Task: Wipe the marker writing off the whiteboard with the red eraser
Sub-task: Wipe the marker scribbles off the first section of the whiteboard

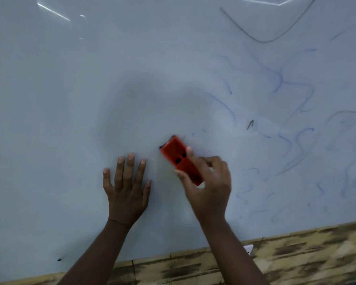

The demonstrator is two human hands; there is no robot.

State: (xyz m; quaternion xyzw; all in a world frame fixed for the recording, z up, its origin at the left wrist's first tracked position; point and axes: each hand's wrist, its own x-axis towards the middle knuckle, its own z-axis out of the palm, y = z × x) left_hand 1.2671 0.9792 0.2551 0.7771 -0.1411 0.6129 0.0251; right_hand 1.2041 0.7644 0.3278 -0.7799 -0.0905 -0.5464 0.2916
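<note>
Right hand (208,182) grips light, stiff eraser (181,159) by its long sides; left hand (127,188) flat, splayed on slick whiteboard (70,99) beside it.

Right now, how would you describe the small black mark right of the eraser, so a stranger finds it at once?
Start on the whiteboard, at the red eraser in the right hand. Look up and right to a short hooked stroke. It is black; the faint smears around it are blue.

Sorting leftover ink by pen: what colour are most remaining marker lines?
Mostly blue marker lines, faint and smeared, right of the eraser; head view.
</note>
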